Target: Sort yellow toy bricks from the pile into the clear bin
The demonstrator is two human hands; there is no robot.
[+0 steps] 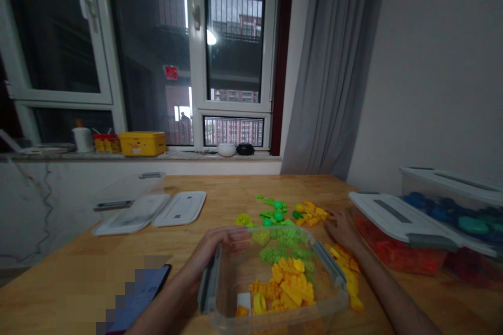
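**Left hand (214, 250) grips a clear plastic bin (275, 322) as right hand (342, 231) rests open**

The left fingers (223, 238) curl over the bin's rim, clenched on it near a grey latch (209, 282). The right fingers (334, 220) are released and spread on the wooden table (220, 204), touching no bin wall, just beside a loose spill of yellow bricks (310, 213).

The bin sits between the hands, its far corner near the right fingers. Inside, yellow plastic bricks (285, 285) heap towards the near side, green bricks (285, 251) lie beyond them, and a white brick (243, 302) sits near the left palm's side. More yellow bricks (348, 272) lie in a narrow strip between the bin and the right forearm (389, 277). Glossy green studded pieces (275, 214) lie past the fingertips.

Right of the right hand, close by, stands a lidded box of red bricks (396, 246), leaving little room on that side. Far left of the left fingers lie two white lids (181, 208), well apart from the bin. A phone (143, 293) lies below the left wrist, partly blurred. No writing can be read.
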